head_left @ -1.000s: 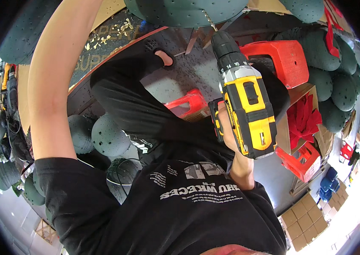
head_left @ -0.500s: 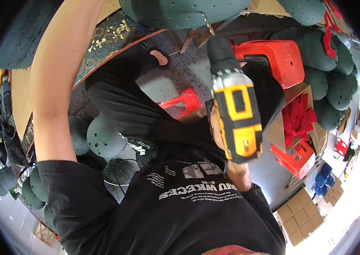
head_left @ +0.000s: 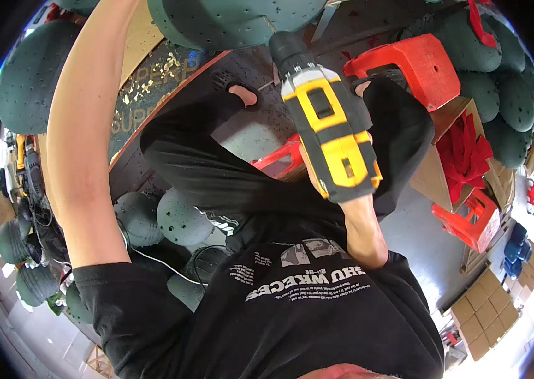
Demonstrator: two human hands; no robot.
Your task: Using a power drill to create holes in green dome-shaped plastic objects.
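A yellow-and-black drill is held in the right hand, the grip closed round its handle, mostly hidden behind the boxy body. Its long axis runs up and slightly left, the dark ribbed chuck and thin bit aimed at a green dome overhead, matte and pitted with small holes. The bit is seen meeting the dome's underside. The left arm is raised past the frame's top; the left hand is out of sight. More green domes are piled below. A red plastic stool is seen right of the drill. An open cardboard box is filled with red ribbon.
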